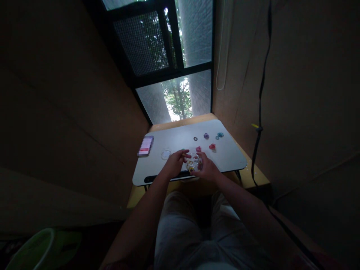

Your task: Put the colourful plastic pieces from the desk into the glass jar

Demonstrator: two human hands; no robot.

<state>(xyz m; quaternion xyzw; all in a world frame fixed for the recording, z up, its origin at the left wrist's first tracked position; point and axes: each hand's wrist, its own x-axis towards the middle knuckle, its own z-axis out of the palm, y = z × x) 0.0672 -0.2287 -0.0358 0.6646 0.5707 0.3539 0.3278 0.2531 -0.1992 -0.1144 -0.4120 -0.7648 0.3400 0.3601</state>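
A small clear round container [193, 162] with several yellowish and pale little bands inside is tilted near the table's front edge. My right hand [207, 167] curls around its right side and grips it. My left hand [176, 162] reaches in at the container's left rim with fingers stretched out and apart; I see nothing clearly held in them. A clear round lid [166, 154] lies left of my left hand. Beyond the hands lie a pink bunch [198, 149], a red bunch [212, 146], a purple bunch [206, 136] and a teal bunch [221, 134] of small bands.
The white folding table [157, 167] has a dark slot along its front edge. A phone [145, 146] lies at its left. A dark ring [195, 138] lies near the back. A black cable [260, 112] hangs at the right, and a green tub [45, 249] stands low at the left.
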